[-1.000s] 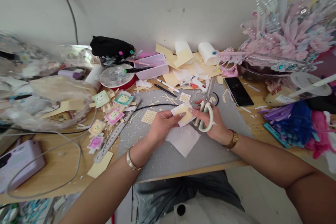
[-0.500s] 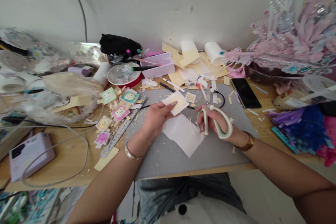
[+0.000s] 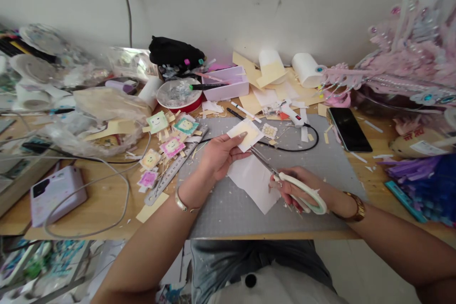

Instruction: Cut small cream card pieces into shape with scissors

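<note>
Between the thumb and fingers of my left hand point(image 3: 223, 154) is a small white paper square point(image 3: 245, 134) with a yellow patch in its middle. My right hand point(image 3: 294, 189) grips white-handled scissors point(image 3: 302, 188), fingers through the loops. Their blades point up and left, with the tips at the lower edge of the paper square; whether they touch it I cannot tell. A larger white sheet point(image 3: 252, 181) lies on the grey cutting mat point(image 3: 228, 216) below both hands. Just behind the paper square sits a small cream patterned piece point(image 3: 269, 131).
Several coloured smiling paper squares point(image 3: 172, 146) and a metal ruler point(image 3: 171, 173) lie to the left. A white glue gun point(image 3: 292, 114) with a black cord rests behind. The phone point(image 3: 349, 129) is on the right, and a lilac box point(image 3: 228, 83) stands at the back.
The scissors have swung round from a steep angle, so their blades now point toward the paper square. My right hand has turned and lowered. The camera view has shifted slightly left.
</note>
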### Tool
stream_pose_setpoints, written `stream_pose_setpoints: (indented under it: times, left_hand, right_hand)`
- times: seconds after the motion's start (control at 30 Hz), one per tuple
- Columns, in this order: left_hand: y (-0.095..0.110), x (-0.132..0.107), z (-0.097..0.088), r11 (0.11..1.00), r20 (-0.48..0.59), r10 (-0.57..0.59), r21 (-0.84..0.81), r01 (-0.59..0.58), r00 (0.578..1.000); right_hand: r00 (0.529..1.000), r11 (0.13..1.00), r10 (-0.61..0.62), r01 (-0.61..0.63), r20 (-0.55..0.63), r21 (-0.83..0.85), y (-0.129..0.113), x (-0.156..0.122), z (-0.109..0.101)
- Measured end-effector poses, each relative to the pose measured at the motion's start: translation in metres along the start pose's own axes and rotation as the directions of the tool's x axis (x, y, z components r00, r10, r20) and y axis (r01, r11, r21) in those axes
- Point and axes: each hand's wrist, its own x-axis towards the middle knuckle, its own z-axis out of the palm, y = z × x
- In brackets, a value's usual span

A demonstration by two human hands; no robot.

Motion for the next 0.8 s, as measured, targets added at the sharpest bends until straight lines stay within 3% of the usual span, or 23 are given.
stream_pose_setpoints:
  times: [0.3, 0.8]
  left_hand:
    - [0.0013, -0.0045, 0.0059, 1.0, -0.008, -0.004, -0.018, 0.004, 1.0]
    - [-0.0012, -0.0045, 0.0058, 1.0, -0.028, 0.014, 0.008, -0.014, 1.0]
  right_hand:
    - [0.995, 0.996, 0.093, -0.092, -0.026, 0.007, 0.0023, 0.0027, 0.0024]
    - [0.999, 0.999, 0.043, -0.043, -0.032, -0.011, 0.0041, 0.0004, 0.0055]
